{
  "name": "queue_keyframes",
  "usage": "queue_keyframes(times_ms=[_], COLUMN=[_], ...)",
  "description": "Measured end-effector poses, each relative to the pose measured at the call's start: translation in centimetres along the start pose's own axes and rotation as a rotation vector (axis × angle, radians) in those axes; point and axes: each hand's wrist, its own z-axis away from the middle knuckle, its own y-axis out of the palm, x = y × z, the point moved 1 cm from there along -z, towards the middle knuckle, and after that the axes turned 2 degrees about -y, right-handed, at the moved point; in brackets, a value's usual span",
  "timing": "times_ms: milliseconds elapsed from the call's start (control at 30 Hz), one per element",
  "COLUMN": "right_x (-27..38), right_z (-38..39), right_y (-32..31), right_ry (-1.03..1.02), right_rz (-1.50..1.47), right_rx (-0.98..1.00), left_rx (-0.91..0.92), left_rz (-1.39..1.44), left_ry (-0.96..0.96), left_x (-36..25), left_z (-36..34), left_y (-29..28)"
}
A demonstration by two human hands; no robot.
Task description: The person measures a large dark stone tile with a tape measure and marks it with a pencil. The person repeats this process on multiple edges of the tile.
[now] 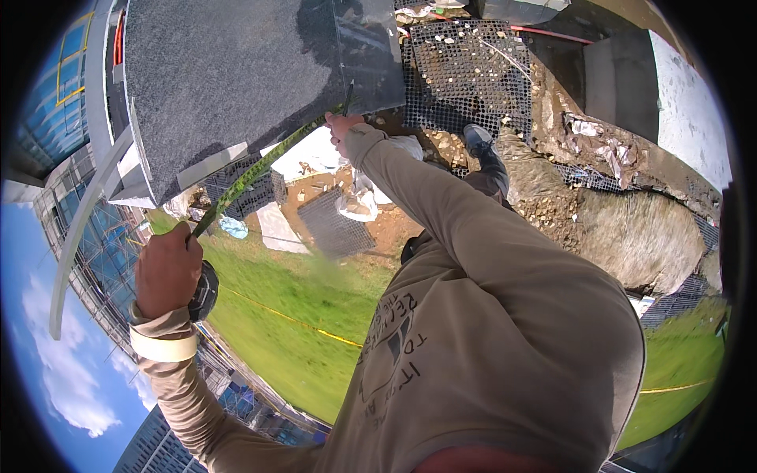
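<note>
A long, narrow strip [260, 167], mottled green and yellow, runs slantwise along the near edge of a grey speckled slab [229, 71]. My left hand [168, 270] is closed round its lower left end, out past the slab's corner. At the other end, my right hand [344, 131] pinches a thin, dark, pen-like stick [348, 98] at the slab's edge. The strip meets the fingers of this hand; whether they also grip it cannot be made out. A watch [204, 292] and a pale band [163, 348] circle my left wrist.
Black plastic grid mats [467, 75] and stony soil lie beyond my foot [479, 142]. White sheets [311, 154] and litter lie under the slab's edge. A pale curved bar [79, 229] juts out at left. Grass [292, 347] with a yellow line lies below; another block [662, 102] stands right.
</note>
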Motion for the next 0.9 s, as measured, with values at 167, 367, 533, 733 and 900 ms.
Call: queue_keyframes(times_ms=[167, 367, 533, 733, 900], right_x=[-0.9, -3.1, -2.9, -1.9, -1.3], right_z=[-3.4, -4.0, -3.3, -1.6, -0.7], right_y=[-3.0, -2.9, -1.6, -0.2, -0.2], right_ry=[0.090, 0.079, 0.068, 0.005, 0.004], right_rz=[0.058, -0.018, -0.007, 0.189, 0.225], right_rx=[0.158, 0.097, 0.033, -0.026, 0.050], left_rx=[-0.228, -0.167, -0.111, -0.119, -0.104], left_rz=[-0.146, -0.265, -0.187, -0.159, -0.172], left_ry=[0.012, -0.027, -0.055, -0.057, -0.061], left_x=[2.3, 1.7, 2.6, 3.8, 3.5], left_z=[3.7, 2.5, 2.0, 2.2, 2.0], left_y=[-7.6, -7.7, -7.7, -7.9, -8.5])
